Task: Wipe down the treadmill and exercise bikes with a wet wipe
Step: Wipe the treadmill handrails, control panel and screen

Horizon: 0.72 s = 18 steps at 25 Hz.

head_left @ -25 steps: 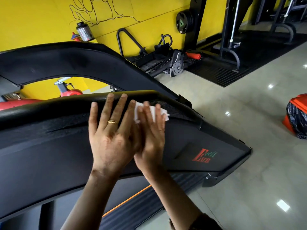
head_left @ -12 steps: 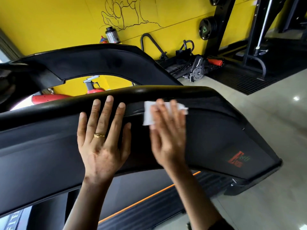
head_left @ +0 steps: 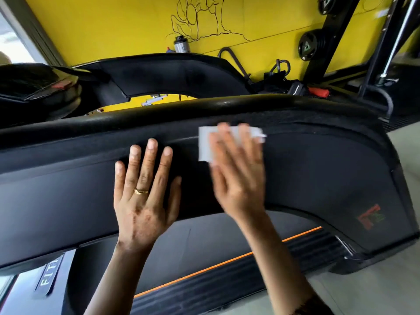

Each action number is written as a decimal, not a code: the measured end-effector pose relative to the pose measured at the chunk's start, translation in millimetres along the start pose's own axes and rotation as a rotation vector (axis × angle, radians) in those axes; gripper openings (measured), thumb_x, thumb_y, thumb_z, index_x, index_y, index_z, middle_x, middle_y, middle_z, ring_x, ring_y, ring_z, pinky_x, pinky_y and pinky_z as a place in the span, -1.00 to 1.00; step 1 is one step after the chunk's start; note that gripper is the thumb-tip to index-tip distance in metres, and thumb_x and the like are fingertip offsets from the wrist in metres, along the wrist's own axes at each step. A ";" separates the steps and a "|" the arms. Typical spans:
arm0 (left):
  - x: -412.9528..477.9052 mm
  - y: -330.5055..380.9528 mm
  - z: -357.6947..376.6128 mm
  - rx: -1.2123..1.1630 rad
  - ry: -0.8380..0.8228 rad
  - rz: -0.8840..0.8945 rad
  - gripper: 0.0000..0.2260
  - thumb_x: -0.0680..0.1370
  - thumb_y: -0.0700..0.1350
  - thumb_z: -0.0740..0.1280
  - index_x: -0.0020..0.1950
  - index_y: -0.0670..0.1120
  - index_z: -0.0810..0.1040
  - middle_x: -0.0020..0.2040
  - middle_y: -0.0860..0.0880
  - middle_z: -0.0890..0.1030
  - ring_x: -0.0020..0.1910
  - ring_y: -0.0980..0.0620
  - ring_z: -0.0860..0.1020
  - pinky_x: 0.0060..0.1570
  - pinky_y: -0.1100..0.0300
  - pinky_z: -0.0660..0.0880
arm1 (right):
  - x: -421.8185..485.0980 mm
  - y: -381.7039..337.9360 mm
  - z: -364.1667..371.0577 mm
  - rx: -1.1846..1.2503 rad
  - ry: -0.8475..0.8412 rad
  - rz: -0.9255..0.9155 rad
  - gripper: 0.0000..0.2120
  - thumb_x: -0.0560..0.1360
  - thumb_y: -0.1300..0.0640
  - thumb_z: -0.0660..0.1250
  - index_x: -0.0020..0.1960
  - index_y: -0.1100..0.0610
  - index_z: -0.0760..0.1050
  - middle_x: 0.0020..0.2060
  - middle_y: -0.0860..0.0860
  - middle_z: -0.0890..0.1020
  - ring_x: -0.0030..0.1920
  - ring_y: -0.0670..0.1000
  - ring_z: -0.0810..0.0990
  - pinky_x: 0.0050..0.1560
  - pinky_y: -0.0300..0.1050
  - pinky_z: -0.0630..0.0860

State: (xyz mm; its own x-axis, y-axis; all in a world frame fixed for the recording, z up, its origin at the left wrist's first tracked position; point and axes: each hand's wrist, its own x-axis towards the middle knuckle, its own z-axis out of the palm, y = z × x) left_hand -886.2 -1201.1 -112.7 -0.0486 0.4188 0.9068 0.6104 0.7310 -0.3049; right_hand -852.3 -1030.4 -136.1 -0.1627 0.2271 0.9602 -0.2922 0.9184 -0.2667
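The black side panel of the treadmill [head_left: 318,173] fills the middle of the view, with a rounded handrail [head_left: 159,117] along its top. My right hand [head_left: 238,178] lies flat with straight fingers and presses a white wet wipe [head_left: 205,144] against the panel just under the rail. The wipe shows at the fingertips and to their left. My left hand [head_left: 145,196], with a gold ring, rests flat on the panel to the left, fingers spread, holding nothing. The treadmill belt with an orange stripe [head_left: 227,262] runs below my arms.
A second black treadmill rail [head_left: 181,73] stands behind, before a yellow wall [head_left: 113,26]. A shaker bottle [head_left: 181,43] sits on it. Weight plates [head_left: 308,45], a black rack [head_left: 336,37] and floor gear are at the back right. Pale tiled floor [head_left: 375,292] lies at the right.
My right hand has slid the wipe to the right along the panel, away from my left hand. The camera has come closer and turned left.
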 end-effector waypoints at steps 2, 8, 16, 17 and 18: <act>-10.5 -15.8 -9.2 0.005 0.001 -0.015 -0.54 0.59 -0.08 0.24 0.46 -0.12 0.24 0.56 0.01 0.02 0.53 -0.02 0.04 0.48 0.01 0.01 | 1.6 13.4 -5.0 0.015 0.223 0.325 -0.64 0.63 0.20 0.09 0.36 0.36 0.34 0.38 0.31 0.31 0.48 0.28 0.13 0.46 0.25 0.09; -25.6 -48.8 -19.1 -0.021 0.008 -0.031 -0.52 0.60 -0.03 0.21 0.49 -0.09 0.21 0.56 0.01 0.00 0.53 -0.02 0.03 0.48 0.01 0.00 | -0.7 -89.0 43.8 0.083 -0.069 -0.108 -0.62 0.62 0.11 0.07 0.39 0.19 0.35 0.37 0.05 0.32 0.50 0.08 0.09 0.48 0.05 -0.01; -59.7 -50.4 -22.5 -0.020 -0.046 -0.068 -0.50 0.61 -0.03 0.20 0.53 -0.05 0.15 0.57 -0.01 -0.05 0.54 -0.03 -0.02 0.48 0.03 -0.04 | -19.8 -60.3 42.9 0.056 0.137 0.356 -0.58 0.66 0.09 0.00 0.44 0.30 0.23 0.46 0.10 0.17 0.52 0.17 -0.03 0.49 0.11 -0.07; -61.6 -49.9 -22.0 -0.024 -0.051 -0.062 -0.49 0.60 -0.03 0.20 0.53 -0.05 0.14 0.57 -0.01 -0.05 0.54 -0.03 -0.02 0.48 0.03 -0.04 | -26.2 -74.4 49.2 0.039 0.019 0.156 -0.60 0.66 0.09 0.01 0.43 0.26 0.25 0.47 0.06 0.20 0.53 0.10 -0.03 0.49 0.09 -0.07; -63.4 -50.5 -22.0 -0.029 -0.057 -0.057 -0.48 0.60 -0.04 0.21 0.53 -0.04 0.13 0.57 -0.01 -0.04 0.54 -0.03 -0.01 0.48 0.03 -0.04 | -39.9 -79.0 51.6 0.020 -0.100 -0.040 -0.62 0.66 0.09 0.01 0.42 0.20 0.27 0.46 0.02 0.24 0.53 0.05 -0.01 0.49 0.05 -0.07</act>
State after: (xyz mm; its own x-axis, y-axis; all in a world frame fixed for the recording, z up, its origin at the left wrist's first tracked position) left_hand -896.6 -1276.4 -148.3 -0.1289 0.4075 0.9041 0.6277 0.7393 -0.2437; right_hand -871.3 -1128.7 -157.7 -0.2439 0.1562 0.9571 -0.3186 0.9193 -0.2312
